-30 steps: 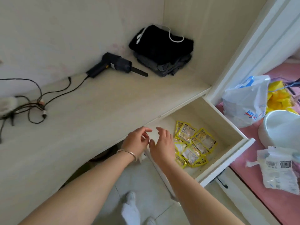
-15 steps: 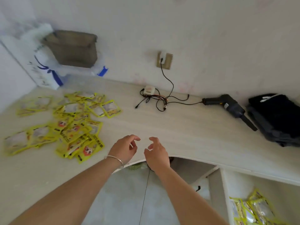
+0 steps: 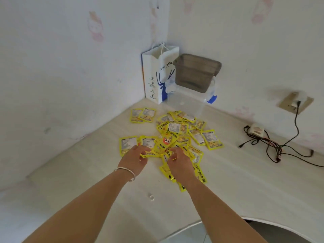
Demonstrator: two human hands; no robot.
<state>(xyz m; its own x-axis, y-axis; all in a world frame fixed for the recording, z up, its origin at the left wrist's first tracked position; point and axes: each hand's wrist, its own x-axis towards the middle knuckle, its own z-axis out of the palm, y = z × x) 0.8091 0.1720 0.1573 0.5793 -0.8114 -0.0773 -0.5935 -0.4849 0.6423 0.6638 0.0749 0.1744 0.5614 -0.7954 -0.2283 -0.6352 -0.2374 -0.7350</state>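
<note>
Packets (image 3: 177,134), small and yellow, lie in a loose overlapping heap on the table (image 3: 245,186), toward its far corner. A pair of them lies apart, just short of the paper bag (image 3: 157,74). Both hands are at the near edge of the heap. The left hand (image 3: 134,159), with a bracelet (image 3: 126,172) on its wrist, has thumb and fingers curled onto the edge of a packet. The right hand (image 3: 179,163), just beside it, pinches another, and more packets lie under its wrist and forearm. How many each hand has hold of cannot be told.

The step looks like picking up, taking a handful from a heap that is mostly untouched. The next move calls for closing firmly on the overlapping, probably slick packets. Drawing several together between the hands should keep any from sliding off, and then they can be raised straight off the table. The grey tub (image 3: 196,72) on the clear box (image 3: 185,102) stands behind the heap, and the cables (image 3: 266,142) lie well apart on the right, so neither should hamper the lift.
</note>
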